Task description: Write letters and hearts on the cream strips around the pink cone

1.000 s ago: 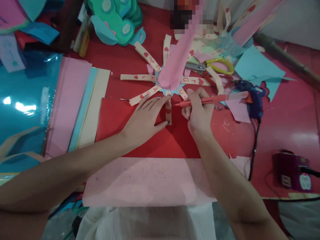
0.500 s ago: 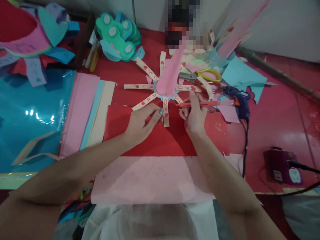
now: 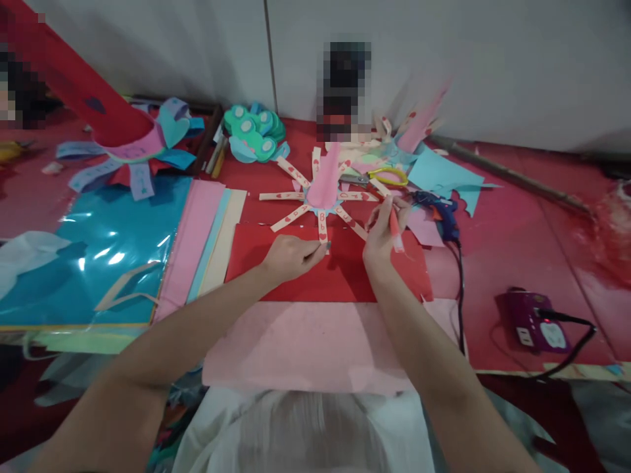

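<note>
A pink paper cone (image 3: 325, 180) stands at the middle of several cream paper strips spread like rays, marked with red letters and hearts. My left hand (image 3: 294, 257) pinches the outer end of the strip lettered B (image 3: 322, 222), which points toward me. In my right hand (image 3: 385, 226) is a red pen (image 3: 396, 231), its clear end pointing down toward me; the tip is hidden. That hand is beside the outer ends of the strips on the right. Red paper (image 3: 345, 279) lies under both hands, with pink paper (image 3: 305, 345) nearer me.
Yellow-handled scissors (image 3: 389, 176), a blue glue gun (image 3: 445, 220) and cyan paper (image 3: 446, 177) lie to the right, with a purple power box (image 3: 536, 323) beyond. Green paper shapes (image 3: 256, 131) and a red cone (image 3: 93, 92) are at the left. A pixelated patch covers the back.
The view has shifted up and left. My left hand has gone to the strip's end and pinches it. In my right hand, the pen has swung from sideways to pointing away from me.
</note>
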Demonstrator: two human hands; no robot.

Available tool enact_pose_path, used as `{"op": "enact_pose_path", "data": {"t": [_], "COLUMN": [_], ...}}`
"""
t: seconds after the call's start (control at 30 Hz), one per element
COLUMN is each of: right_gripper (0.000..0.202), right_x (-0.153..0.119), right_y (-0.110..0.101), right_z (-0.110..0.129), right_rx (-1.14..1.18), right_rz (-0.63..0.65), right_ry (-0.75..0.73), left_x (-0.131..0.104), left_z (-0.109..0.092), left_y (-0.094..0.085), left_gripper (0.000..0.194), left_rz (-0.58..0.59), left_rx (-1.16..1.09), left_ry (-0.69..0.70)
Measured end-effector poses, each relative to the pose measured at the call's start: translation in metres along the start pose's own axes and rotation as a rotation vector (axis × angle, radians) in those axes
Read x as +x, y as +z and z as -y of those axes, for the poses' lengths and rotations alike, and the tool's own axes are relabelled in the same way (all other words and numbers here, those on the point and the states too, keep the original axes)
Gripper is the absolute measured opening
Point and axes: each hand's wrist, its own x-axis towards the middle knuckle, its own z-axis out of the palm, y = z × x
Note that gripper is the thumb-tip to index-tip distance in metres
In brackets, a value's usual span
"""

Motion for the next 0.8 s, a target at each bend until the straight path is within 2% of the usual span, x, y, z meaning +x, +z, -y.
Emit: {"op": "enact_pose_path", "data": {"t": [0.13, 0.27, 0.4, 0.53, 0.7, 0.8], "right_gripper": [0.02, 0.02, 0.023, 0.022, 0.019, 0.022], "right_x": [0.001, 0.005, 0.006, 0.002, 0.001, 0.001], "right_y": [0.0, -0.001, -0.001, 0.0, -0.001, -0.002], "right_z": [-0.001, -0.003, -0.003, 0.0, 0.003, 0.004], "right_rx": [-0.012, -0.012, -0.018, -0.014, -0.013, -0.018], "right_rz": [-0.022, -0.028, -0.035, -0.001, 0.01, 0.032], "right_ry": [0.011, 0.033, 0.064, 0.125, 0.139, 0.149], "left_x": [-0.001, -0.001, 0.004, 0.021, 0.06, 0.08], "left_z": [0.003, 0.006, 0.012, 0.024, 0.041, 0.044], "left_y": [0.001, 0.001, -0.005, -0.006, 0.014, 0.032], "left_gripper": [0.049, 0.046, 0.028, 0.007, 0.05, 0.059], "left_rz": [-0.033, -0.113, -0.216, -0.303, -0.364, -0.379], "left_rx": [0.028, 0.033, 0.003, -0.093, -0.199, -0.3], "left_ry": [-0.075, -0.203, -0.352, -0.444, -0.527, -0.585]}}
